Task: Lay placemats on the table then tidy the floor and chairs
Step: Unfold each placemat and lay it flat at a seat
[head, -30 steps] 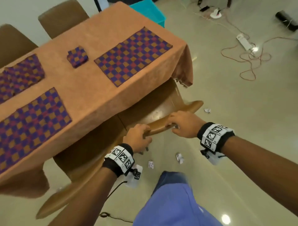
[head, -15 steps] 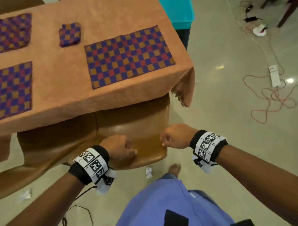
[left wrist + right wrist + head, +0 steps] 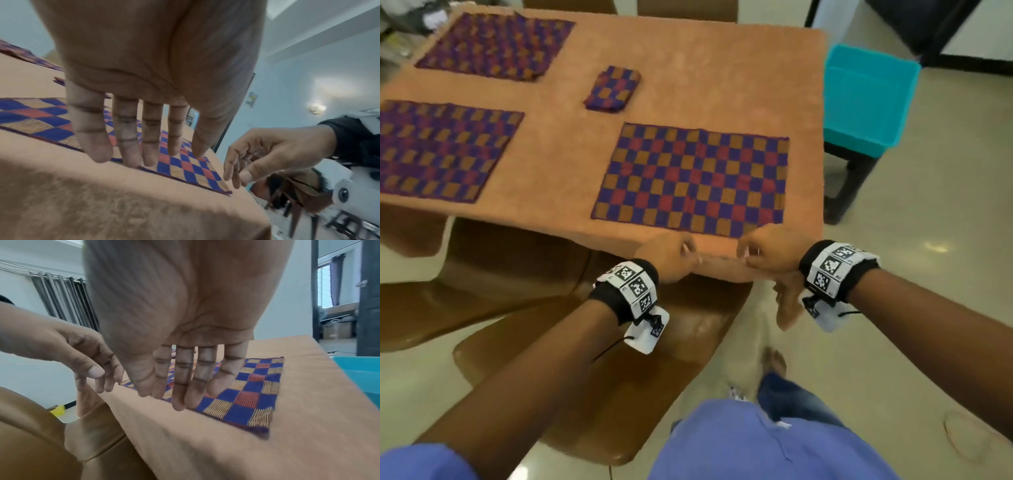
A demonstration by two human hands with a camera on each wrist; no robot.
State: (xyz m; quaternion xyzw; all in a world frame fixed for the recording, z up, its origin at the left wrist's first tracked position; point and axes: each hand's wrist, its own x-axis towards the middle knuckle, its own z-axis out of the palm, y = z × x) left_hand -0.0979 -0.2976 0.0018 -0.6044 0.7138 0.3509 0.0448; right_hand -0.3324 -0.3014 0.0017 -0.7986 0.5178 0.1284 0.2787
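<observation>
Three checked blue, red and gold placemats lie flat on the tan tablecloth (image 3: 571,171): one near right (image 3: 691,178), one near left (image 3: 438,150), one far left (image 3: 493,44). A folded placemat (image 3: 613,89) sits mid-table. My left hand (image 3: 671,257) and right hand (image 3: 767,253) hover side by side over the table's near edge, just short of the near right placemat (image 3: 185,167). In both wrist views the fingers (image 3: 127,142) (image 3: 183,386) hang straight and loose, holding nothing. A brown chair (image 3: 688,342) stands tucked under the table below my hands.
A second brown chair (image 3: 482,274) stands to the left, also partly under the table. A teal bin (image 3: 866,102) rests on a dark stool at the table's right end. A crumpled white scrap (image 3: 736,394) lies on the floor by my bare foot (image 3: 775,359).
Both hands have let go of the chair's back and risen to the table's edge. The chair has slid under the table. My view swung to face the table squarely.
</observation>
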